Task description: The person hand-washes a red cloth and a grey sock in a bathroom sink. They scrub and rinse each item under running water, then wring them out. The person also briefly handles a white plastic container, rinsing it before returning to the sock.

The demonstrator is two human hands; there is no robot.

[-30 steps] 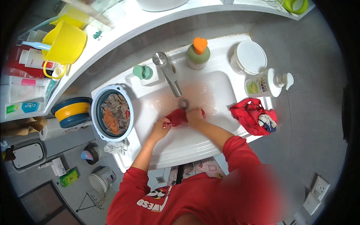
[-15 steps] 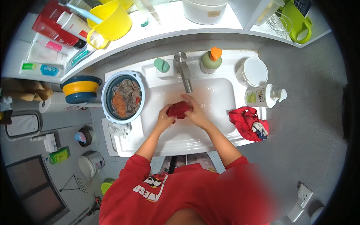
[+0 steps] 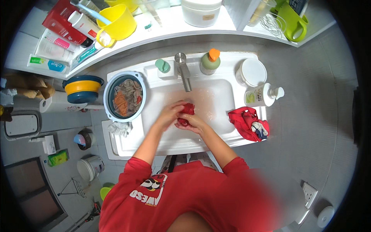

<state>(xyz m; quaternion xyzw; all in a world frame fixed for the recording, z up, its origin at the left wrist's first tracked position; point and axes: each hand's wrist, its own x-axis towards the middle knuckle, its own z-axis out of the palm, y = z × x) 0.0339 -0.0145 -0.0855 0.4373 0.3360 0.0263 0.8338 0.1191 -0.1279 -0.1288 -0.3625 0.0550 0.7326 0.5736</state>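
A small, wet red cloth [image 3: 188, 110] is bunched between my two hands over the basin of the white sink [image 3: 170, 145]. My left hand [image 3: 168, 116] presses on its left side with the fingers curled over it. From below and the right, my right hand [image 3: 194, 123] wraps round the lower part of the cloth. Pinkish water lies in the basin beneath the metal faucet [image 3: 183, 73], whose spout ends just beyond my hands. The cloth's exact kind cannot be made out.
A blue-rimmed tub [image 3: 108, 96] of wet laundry stands on the sink's left side, a white cloth [image 3: 120, 128] below it. Along the right lie red clothes [image 3: 247, 121], a pump bottle [image 3: 259, 96] and a white lidded tub [image 3: 253, 72]. A green bottle [image 3: 210, 63] stands behind; a shelf [image 3: 162, 27] overhangs.
My hands have come closer together and turned round the red cloth, which is now squeezed into a narrower, more upright bundle. The whole view has shifted slightly.
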